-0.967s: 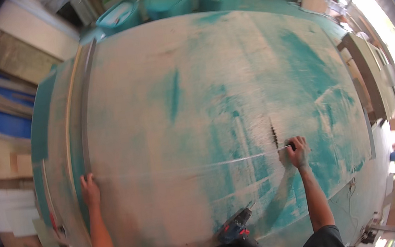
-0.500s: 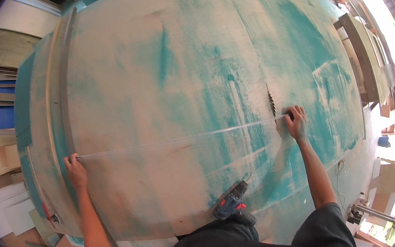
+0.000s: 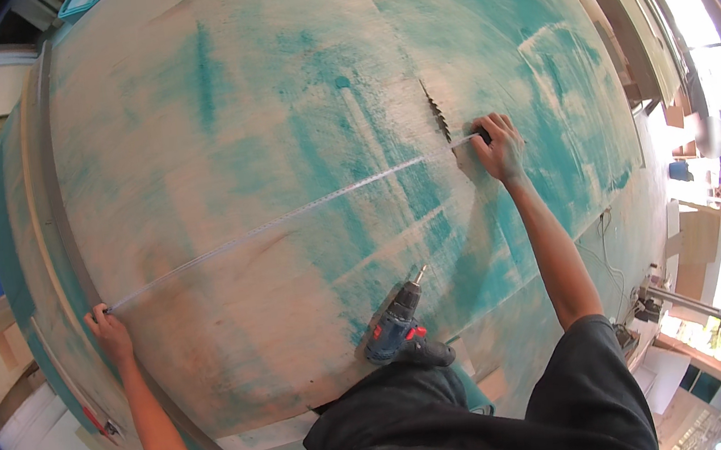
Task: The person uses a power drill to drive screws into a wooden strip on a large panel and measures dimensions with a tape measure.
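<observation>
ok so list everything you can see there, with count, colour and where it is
table: 1, teal and tan, centre
tape measure: 1, pale blade, dark case, stretched across the table
drill: 1, dark blue with red, near edge
serrated-looking piece: 1, dark, beyond the case, kind unclear
long strips: at least 2, grey and pale, table's left side
bin: 1, teal, top left, cut off
wooden frame: 1, brown, upper right
boards: many, uncountable, mixed colours, both sides
left hand: 1, bare, at the tape's left end
right hand: 1, bare, around the case
</observation>
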Demonstrator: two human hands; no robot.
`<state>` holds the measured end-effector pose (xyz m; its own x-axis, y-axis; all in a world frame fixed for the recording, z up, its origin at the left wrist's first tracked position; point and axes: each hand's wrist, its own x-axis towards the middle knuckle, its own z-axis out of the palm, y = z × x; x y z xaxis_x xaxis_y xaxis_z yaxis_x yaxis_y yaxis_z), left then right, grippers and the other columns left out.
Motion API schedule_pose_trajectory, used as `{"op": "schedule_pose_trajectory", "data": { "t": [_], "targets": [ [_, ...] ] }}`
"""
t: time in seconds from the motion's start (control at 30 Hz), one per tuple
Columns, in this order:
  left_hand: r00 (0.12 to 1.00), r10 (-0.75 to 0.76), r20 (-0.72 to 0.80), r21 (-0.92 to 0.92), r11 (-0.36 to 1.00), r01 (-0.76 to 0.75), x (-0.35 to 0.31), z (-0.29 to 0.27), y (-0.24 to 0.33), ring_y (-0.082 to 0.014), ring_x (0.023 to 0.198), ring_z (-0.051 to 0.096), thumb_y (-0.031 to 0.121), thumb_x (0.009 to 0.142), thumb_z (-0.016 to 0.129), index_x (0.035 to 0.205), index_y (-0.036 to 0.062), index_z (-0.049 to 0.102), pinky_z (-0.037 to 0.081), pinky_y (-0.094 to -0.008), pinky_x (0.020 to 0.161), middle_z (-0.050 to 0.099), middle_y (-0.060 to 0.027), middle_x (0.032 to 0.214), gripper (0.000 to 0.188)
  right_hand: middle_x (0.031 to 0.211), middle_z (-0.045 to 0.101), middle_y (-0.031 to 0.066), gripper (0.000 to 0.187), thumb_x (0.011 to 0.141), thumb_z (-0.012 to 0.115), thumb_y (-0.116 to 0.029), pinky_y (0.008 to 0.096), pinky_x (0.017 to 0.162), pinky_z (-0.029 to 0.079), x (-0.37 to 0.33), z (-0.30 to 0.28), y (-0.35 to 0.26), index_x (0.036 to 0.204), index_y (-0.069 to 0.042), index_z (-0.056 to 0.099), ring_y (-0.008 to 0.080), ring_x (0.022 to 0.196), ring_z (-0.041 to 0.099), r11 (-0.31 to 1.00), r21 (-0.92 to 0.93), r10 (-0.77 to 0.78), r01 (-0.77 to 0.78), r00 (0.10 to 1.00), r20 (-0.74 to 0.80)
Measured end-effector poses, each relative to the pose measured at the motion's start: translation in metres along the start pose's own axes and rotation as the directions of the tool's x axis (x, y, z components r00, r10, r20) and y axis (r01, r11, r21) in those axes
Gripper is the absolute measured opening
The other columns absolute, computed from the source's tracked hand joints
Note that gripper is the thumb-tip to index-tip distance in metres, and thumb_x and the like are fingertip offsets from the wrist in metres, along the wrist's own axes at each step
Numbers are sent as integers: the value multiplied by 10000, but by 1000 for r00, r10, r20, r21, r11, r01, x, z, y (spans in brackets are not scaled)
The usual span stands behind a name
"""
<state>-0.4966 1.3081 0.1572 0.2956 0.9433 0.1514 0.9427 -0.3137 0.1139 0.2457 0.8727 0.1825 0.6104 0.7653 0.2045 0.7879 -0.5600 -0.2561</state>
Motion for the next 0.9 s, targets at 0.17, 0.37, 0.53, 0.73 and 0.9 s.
{"op": "schedule_pose_trajectory", "data": {
  "t": [0.17,0.37,0.53,0.73,0.9],
  "targets": [
    [996,84,-43,-27,996,-85,2,4,-17,-430,1036,588,67,977,481,1172,109,586,466,-518,819,503,-196,1165,225,1000,655,39,204,820,616,-261,423,868,469,3,2,3,968,-152,706,272,1063,600,999,38,-14,13,1000,15],
    [997,77,-25,-26,997,-78,3,1,-11,-419,1005,592,68,978,490,1173,109,596,471,-498,818,499,-188,1137,226,1055,669,36,203,847,633,-215,430,902,462,12,-11,13,1023,-172,725,269,1103,585,991,132,-53,26,977,206],
    [998,57,12,8,998,-57,6,0,-12,-424,1023,577,62,957,496,1119,94,597,468,-494,839,490,-193,1146,193,1105,688,56,204,848,643,-186,438,909,478,42,-24,39,1019,-152,750,303,1099,597,983,183,-69,3,933,354],
    [998,56,33,-4,998,-56,3,-7,-18,-449,1075,561,84,932,514,1071,83,592,464,-514,890,485,-212,1234,159,1124,684,56,205,851,632,-188,430,952,453,36,-3,40,1012,-151,753,309,1137,589,988,155,-54,7,951,304],
    [998,-38,57,24,999,36,-3,-16,3,-462,1126,555,95,934,514,1061,88,588,475,-514,909,483,-218,1281,147,1143,675,53,210,854,635,-197,466,1001,417,35,-5,31,1025,-146,746,305,1179,567,984,177,-26,-32,948,319]
  ]
}}
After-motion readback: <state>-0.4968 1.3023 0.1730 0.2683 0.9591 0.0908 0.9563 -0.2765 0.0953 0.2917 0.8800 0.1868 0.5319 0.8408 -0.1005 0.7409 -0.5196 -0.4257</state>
